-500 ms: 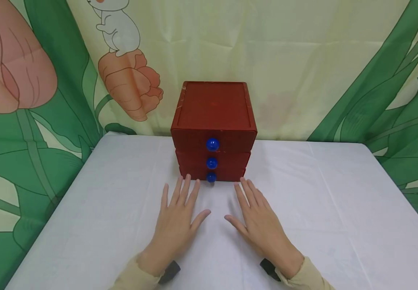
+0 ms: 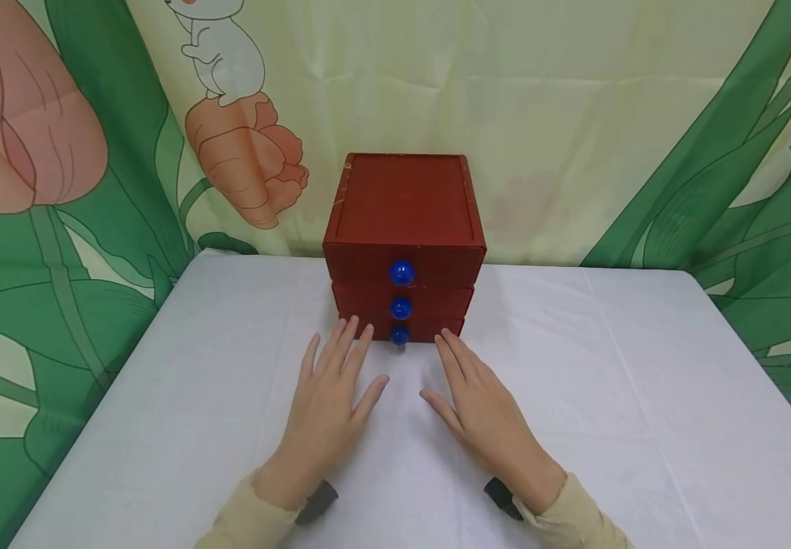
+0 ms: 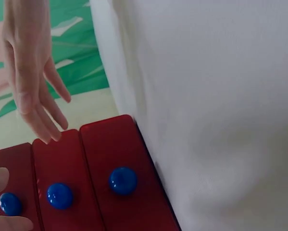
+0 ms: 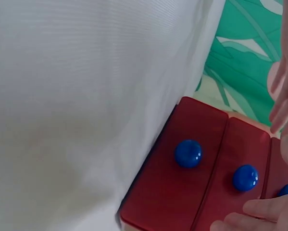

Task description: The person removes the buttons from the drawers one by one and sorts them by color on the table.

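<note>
One red three-drawer cabinet (image 2: 405, 200) stands mid-back on a white-covered worktop (image 2: 642, 366), its three round blue knobs (image 2: 401, 308) facing the person, each drawer front (image 2: 361, 267) running lengthwise left to right. Two hands reach toward it: left hand (image 2: 326, 408), fingers spread; right hand (image 2: 490, 412), fingers close together, thumb apart.

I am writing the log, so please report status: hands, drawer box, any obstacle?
Left hand, right hand: both empty. Red drawer box: looks closed. Blue knobs: unobstructed in head view.
</note>
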Tool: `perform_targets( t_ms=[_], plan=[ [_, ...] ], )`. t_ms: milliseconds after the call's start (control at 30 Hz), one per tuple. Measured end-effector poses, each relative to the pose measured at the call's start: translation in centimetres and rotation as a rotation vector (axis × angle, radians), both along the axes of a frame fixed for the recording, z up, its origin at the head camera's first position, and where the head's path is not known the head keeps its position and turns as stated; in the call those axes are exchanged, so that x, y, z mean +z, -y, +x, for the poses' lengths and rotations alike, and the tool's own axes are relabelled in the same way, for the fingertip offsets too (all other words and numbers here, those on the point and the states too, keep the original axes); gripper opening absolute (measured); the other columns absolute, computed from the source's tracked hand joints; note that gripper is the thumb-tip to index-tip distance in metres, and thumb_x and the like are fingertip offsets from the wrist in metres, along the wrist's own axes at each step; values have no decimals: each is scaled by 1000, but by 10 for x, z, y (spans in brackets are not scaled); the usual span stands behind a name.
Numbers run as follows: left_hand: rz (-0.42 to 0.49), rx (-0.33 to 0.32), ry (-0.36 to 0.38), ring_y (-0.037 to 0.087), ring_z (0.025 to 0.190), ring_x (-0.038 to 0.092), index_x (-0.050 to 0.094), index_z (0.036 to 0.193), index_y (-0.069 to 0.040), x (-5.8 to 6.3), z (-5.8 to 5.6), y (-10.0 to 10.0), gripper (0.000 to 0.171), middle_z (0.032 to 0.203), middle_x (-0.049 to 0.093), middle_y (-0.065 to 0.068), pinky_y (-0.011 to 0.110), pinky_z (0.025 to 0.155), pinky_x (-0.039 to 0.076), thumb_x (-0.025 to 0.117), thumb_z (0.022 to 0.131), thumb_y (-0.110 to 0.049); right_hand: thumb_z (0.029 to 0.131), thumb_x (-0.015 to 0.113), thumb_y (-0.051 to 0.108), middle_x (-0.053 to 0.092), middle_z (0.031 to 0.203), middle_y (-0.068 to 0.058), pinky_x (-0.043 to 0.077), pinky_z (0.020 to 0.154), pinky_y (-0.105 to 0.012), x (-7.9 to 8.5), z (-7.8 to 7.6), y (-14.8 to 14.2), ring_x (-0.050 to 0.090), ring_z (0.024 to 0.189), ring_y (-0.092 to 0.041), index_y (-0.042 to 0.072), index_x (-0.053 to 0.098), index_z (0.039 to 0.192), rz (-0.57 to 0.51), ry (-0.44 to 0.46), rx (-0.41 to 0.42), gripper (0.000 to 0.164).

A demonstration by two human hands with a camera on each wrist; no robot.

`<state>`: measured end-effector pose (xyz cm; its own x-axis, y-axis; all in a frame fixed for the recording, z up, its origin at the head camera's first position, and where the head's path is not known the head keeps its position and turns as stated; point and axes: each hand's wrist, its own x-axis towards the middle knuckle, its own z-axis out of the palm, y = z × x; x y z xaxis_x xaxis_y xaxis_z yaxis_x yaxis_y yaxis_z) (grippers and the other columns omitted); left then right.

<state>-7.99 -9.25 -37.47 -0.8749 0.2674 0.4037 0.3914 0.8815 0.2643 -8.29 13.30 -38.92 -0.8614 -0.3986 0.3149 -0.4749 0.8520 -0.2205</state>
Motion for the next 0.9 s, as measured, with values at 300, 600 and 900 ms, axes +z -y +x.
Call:
perform_targets(
  t_ms=[300,600,900],
  plan=[
    [229,-104,-221,28,137,47,51,144,-9,2,-12,8,57,153,45,9,52,112,39,70,91,-21,99,60,36,46,148,-14,45,108,-41,10,-8,7,47,135,-26,1,40,148,-107,-82,43,64],
    [342,-114,-286,29,132,51,55,140,-7,13,-22,11,54,149,49,11,49,104,48,72,89,-14,99,61,32,50,140,-11,52,101,-39,19,-15,14,51,128,-22,3,43,146,-237,-94,89,58],
    [404,-104,-268,27,136,47,53,141,-8,25,-30,12,53,151,46,12,46,104,49,71,91,-16,100,59,30,51,138,-8,52,101,-39,32,-25,22,57,121,-23,4,45,142,-394,1,82,51]
  ],
)
